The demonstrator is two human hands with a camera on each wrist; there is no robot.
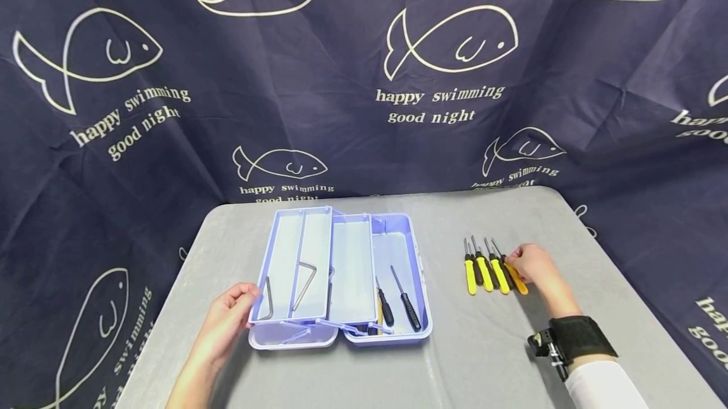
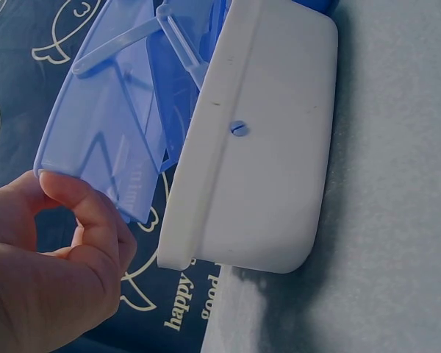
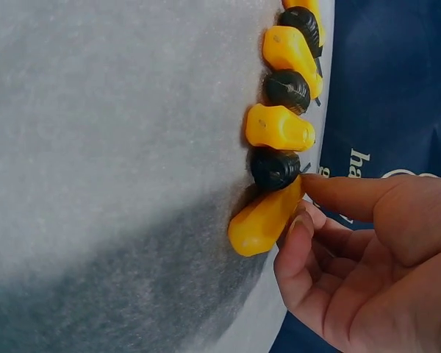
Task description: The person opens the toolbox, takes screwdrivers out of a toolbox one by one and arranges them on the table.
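Note:
A light-blue toolbox [image 1: 428, 314] stands with its stepped trays spread out to the left. My left hand [image 1: 223, 323] pinches the outer edge of the top tray [image 1: 287, 241] between thumb and index finger. Two bent metal hex keys [image 1: 307, 284] lie in that tray. To the right of the box is a row of several screwdrivers with alternating yellow and black handles. At its right end, my right hand [image 1: 534, 263] pinches an orange-yellow screwdriver [image 3: 261, 224] near the front of its handle. That handle lies on the table beside a black one [image 3: 273, 169].
Two black-handled screwdrivers [image 1: 411, 313] lie in the toolbox's deep right compartment, with part of a yellow handle [image 1: 379, 313] next to them. Everything stands on a grey-covered table [image 1: 455, 365]. A dark blue curtain [image 1: 352, 80] with fish prints hangs behind it.

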